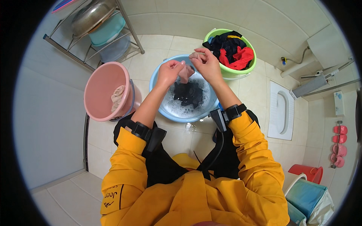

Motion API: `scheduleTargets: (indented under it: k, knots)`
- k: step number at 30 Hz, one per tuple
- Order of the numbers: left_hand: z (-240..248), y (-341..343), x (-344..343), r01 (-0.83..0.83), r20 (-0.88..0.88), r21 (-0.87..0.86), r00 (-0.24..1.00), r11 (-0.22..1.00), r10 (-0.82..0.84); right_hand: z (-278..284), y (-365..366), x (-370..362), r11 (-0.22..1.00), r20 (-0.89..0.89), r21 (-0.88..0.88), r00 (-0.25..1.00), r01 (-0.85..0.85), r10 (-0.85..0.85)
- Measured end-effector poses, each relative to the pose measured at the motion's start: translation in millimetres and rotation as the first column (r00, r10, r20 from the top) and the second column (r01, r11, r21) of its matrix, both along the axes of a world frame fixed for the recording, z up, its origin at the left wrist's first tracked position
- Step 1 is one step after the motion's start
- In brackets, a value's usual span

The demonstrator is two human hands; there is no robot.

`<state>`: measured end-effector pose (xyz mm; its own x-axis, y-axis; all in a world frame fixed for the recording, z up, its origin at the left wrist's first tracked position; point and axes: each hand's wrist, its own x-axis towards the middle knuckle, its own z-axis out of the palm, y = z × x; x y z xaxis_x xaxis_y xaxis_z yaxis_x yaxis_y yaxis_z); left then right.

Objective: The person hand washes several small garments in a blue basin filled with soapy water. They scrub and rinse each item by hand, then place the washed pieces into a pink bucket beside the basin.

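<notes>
Over a light blue basin (pixel 154 81), I hold both hands close together, left lower than right. My left hand (pixel 169 73) is closed, pinching a small dusty-pink cloth (pixel 185 74) that hangs toward the water. My right hand (pixel 209 66) is closed with fingertips around a greyish-pink bit of fabric (pixel 195 56); whether it belongs to the same cloth I cannot tell. Below them, dark wet fabric (pixel 187 93) lies in soapy water (pixel 173 107) with white suds.
At the far right of the basin stands a green bucket (pixel 253 49) heaped with black and red clothes (pixel 241 58). A pink bucket (pixel 94 90) with pale cloth (pixel 117 96) is on the left. A metal rack (pixel 130 28) holds basins; a squat toilet (pixel 281 111) lies right.
</notes>
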<state>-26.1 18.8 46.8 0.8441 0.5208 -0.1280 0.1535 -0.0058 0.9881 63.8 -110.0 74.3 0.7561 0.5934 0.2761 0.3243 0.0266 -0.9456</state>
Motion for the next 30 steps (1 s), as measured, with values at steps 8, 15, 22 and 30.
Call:
scheduleTargets:
  k: [8,15,22,30]
  knots:
    - [-8,-1,5,-0.133,0.101,0.359,0.99,0.924,0.103,1,-2,0,0.992,0.104,-0.07,0.99,0.1,-0.093]
    - [7,-1,1,-0.078,-0.042,-0.409,0.997,0.909,0.066,-3,3,-14,0.972,-0.021,-0.101,0.978,-0.211,0.21]
    - [12,0,-3,0.125,0.043,-0.295,0.992,0.947,-0.118,-12,-1,-1,0.928,-0.284,0.102,0.884,-0.358,0.372]
    - [18,7,-2,0.097,0.202,-0.658,0.978,0.747,0.051,-30,-1,1,0.827,-0.504,-0.016,0.719,-0.563,0.479]
